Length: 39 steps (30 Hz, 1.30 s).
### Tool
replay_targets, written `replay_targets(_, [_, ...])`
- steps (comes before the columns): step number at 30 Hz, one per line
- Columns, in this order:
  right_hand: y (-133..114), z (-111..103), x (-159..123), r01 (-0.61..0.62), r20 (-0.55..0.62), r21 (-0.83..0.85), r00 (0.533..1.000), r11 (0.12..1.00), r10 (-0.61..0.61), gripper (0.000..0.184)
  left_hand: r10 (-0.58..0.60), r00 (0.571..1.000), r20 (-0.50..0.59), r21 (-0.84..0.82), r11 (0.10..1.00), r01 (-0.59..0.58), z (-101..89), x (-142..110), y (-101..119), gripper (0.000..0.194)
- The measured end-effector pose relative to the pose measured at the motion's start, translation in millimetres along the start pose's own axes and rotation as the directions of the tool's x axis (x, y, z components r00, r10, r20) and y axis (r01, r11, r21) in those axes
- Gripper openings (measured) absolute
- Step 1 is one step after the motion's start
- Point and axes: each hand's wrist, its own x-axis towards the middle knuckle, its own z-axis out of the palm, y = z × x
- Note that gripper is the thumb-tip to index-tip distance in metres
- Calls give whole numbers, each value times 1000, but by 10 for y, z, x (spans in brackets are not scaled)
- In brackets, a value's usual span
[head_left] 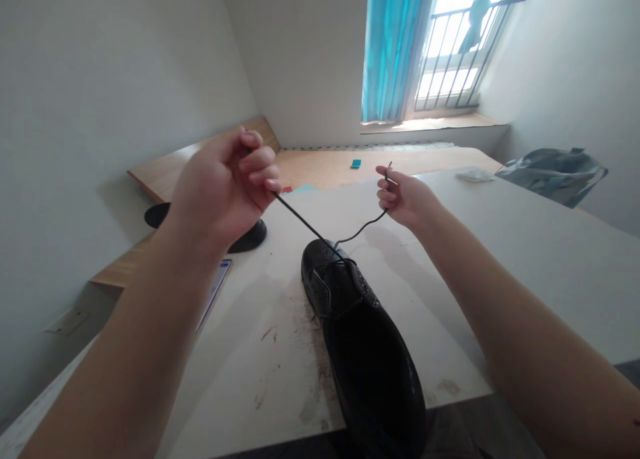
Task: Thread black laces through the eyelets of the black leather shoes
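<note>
A black leather lace-up shoe (365, 339) lies on a white board (450, 279), its toe towards me and its heel end away from me. A thin black shoelace rises from its top eyelets in two ends. My left hand (225, 186) pinches one end (305, 222), pulled taut up and to the left. My right hand (405, 198) holds the other end (363, 229) between its fingertips, and that end hangs in a slack curve. Neither hand touches the shoe.
A black rounded object (247, 238) sits partly behind my left arm. Past the board lie a wooden desk (320, 169) with a small teal item (355, 164), a white packet (475, 174), and a grey bag (555, 176). A printed sheet (215, 289) lies at the board's left edge.
</note>
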Motion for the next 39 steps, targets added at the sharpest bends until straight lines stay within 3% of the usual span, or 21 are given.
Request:
replay_targets(3, [22, 114, -98, 105, 20, -145, 994, 984, -103, 14, 67, 997, 29, 91, 993, -70, -129, -51, 240, 36])
replay_targets(6, [34, 248, -267, 193, 254, -458, 964, 868, -80, 11, 77, 994, 80, 280, 955, -97, -301, -81, 405, 35])
replay_targets(9, [7, 255, -416, 320, 500, -673, 861, 667, 92, 14, -19, 992, 123, 445, 895, -38, -397, -86, 413, 22])
replay_targets(11, [-39, 167, -468, 320, 557, -700, 805, 638, 207, 18, -119, 986, 115, 547, 836, 37, -372, -95, 328, 19])
replay_targets(14, [-118, -13, -485, 302, 627, -700, 693, 647, 356, 19, -227, 971, 73, 716, 690, 108, -243, -148, 112, 33])
replay_targets(16, [-150, -94, -489, 299, 667, -702, 595, 646, 449, 19, -204, 976, 82, 848, 529, 39, -166, -218, -55, 45])
replay_targets(18, [-155, -120, -507, 305, 653, -737, 551, 603, 519, 20, -210, 968, 140, 924, 379, -51, -144, -312, -216, 48])
replay_targets(21, [-137, -94, -557, 303, 594, -794, 572, 527, 566, 18, -200, 971, 131, 951, 302, -66, -237, -451, -428, 39])
replay_targets(25, [-125, -70, -602, 287, 592, -796, 551, 532, 588, 13, -143, 989, 40, 911, 411, 23, -485, -533, -651, 30])
replay_targets(28, [-129, -81, -614, 287, 594, -794, 554, 535, 584, 10, -105, 993, 55, 881, 473, 2, -629, -516, -774, 19])
replay_targets(34, [-116, -76, -645, 306, 639, -761, 505, 572, 580, 10, -61, 995, 76, 945, 324, -52, -687, -502, -913, 38])
replay_targets(39, [-113, -51, -663, 311, 621, -773, 548, 552, 560, 11, -124, 981, 147, 937, 335, -98, -653, -537, -913, 44])
